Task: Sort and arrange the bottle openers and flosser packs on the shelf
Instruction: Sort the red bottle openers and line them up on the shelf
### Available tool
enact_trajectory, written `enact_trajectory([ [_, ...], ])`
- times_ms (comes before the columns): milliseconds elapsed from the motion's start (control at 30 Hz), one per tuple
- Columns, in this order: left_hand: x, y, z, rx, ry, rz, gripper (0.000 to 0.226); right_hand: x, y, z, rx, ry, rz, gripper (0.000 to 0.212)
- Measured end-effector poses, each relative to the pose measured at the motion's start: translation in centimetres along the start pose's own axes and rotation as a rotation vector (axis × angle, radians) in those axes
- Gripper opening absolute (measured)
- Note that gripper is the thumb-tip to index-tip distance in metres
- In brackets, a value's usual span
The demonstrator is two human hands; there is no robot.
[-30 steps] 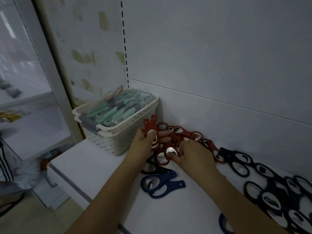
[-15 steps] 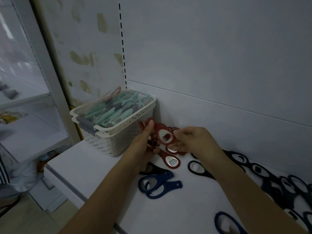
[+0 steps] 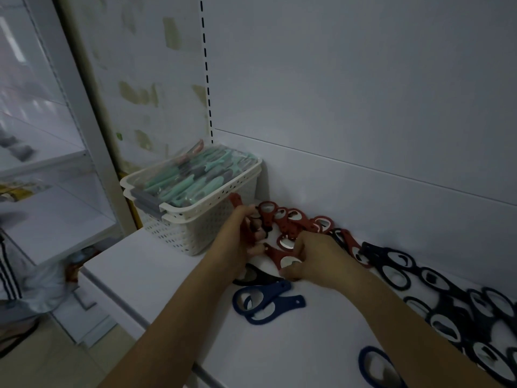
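Left hand (image 3: 237, 242) curled around a bunch of red openers (image 3: 246, 228), held upright just beside the white basket (image 3: 195, 217). Right hand (image 3: 316, 259) fingers pinch one red opener (image 3: 279, 254) lying flat on the shelf (image 3: 173, 275). More red ones (image 3: 296, 219) strung along the back wall. Two blue openers (image 3: 263, 301) lie near the wrists; black openers (image 3: 447, 303) spread to the right. Flosser packs (image 3: 193, 175) fill the basket at the shelf's left end.

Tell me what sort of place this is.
Probably a shop aisle being stocked: a white shelf against a slotted back panel, many identical bottle openers in colour groups, and a basket of packaged flossers.
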State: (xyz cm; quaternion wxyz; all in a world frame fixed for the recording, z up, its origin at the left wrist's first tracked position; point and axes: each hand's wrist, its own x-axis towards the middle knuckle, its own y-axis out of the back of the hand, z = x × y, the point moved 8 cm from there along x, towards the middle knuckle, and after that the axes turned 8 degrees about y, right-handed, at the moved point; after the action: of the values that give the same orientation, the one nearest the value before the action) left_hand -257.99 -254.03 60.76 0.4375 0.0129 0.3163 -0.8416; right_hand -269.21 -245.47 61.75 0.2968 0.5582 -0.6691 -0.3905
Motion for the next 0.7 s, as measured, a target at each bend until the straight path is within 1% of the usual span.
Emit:
enact_trajectory([
  [33,-0.2,-0.4,-0.1,-0.036,0.013,-0.028,0.024,0.1,0.4,0.2,0.037,-0.006,0.011,0.034],
  [67,-0.1,-0.5,-0.1,-0.033,-0.002,-0.020,0.030,0.1,0.9,0.5,0.070,-0.022,0.029,0.028],
  [133,0.1,0.1,0.4,0.084,-0.106,0.062,0.042,0.2,2.8,1.5,0.163,-0.081,0.106,0.019],
  [200,0.1,0.4,0.9,0.178,-0.182,0.097,0.044,0.1,5.1,2.3,0.339,-0.107,0.260,0.017],
  [233,0.1,0.2,0.8,0.172,-0.178,0.080,0.042,-0.1,6.1,2.3,0.433,-0.084,0.334,0.015],
  [267,0.0,-0.2,0.5,0.146,-0.148,0.045,0.040,-0.2,6.6,1.9,0.524,-0.048,0.369,0.011],
  [300,-0.1,-0.7,0.2,0.114,-0.105,-0.007,0.040,-0.1,6.5,1.1,0.624,-0.005,0.350,0.008],
  [333,-0.4,-1.3,-0.1,0.096,-0.061,-0.061,0.040,0.0,5.8,0.1,0.731,0.037,0.288,0.010],
  [367,-0.6,-1.8,-0.4,0.106,-0.031,-0.109,0.039,0.2,4.9,-0.6,0.797,0.062,0.218,0.015],
  [400,-0.8,-2.2,-0.5,0.128,-0.021,-0.144,0.036,0.4,4.3,-0.9,0.793,0.068,0.188,0.019],
  [433,-0.8,-2.2,-0.6,0.145,-0.024,-0.152,0.031,0.7,4.2,-0.7,0.709,0.060,0.224,0.020],
  [467,-0.8,-1.8,-0.6,0.147,-0.027,-0.124,0.026,0.8,4.7,0.0,0.573,0.046,0.312,0.020],
  [533,-0.3,-0.4,-0.4,0.156,-0.038,0.001,0.020,0.5,6.3,1.2,0.227,0.051,0.514,0.017],
  [567,-0.1,0.3,-0.2,0.180,-0.050,0.064,0.018,0.5,6.5,1.5,0.091,0.074,0.522,0.016],
  [600,0.1,0.8,-0.1,0.201,-0.059,0.106,0.017,0.7,5.9,1.8,-0.010,0.096,0.438,0.024],
  [633,0.3,1.1,-0.1,0.213,-0.056,0.123,0.017,1.1,4.7,2.3,-0.081,0.101,0.286,0.042],
  [667,0.4,1.2,-0.2,0.223,-0.045,0.123,0.018,1.3,3.3,2.8,-0.160,0.096,0.123,0.065],
  [700,0.4,1.2,-0.3,0.232,-0.033,0.121,0.021,1.3,2.1,3.3,-0.253,0.087,-0.006,0.087],
])
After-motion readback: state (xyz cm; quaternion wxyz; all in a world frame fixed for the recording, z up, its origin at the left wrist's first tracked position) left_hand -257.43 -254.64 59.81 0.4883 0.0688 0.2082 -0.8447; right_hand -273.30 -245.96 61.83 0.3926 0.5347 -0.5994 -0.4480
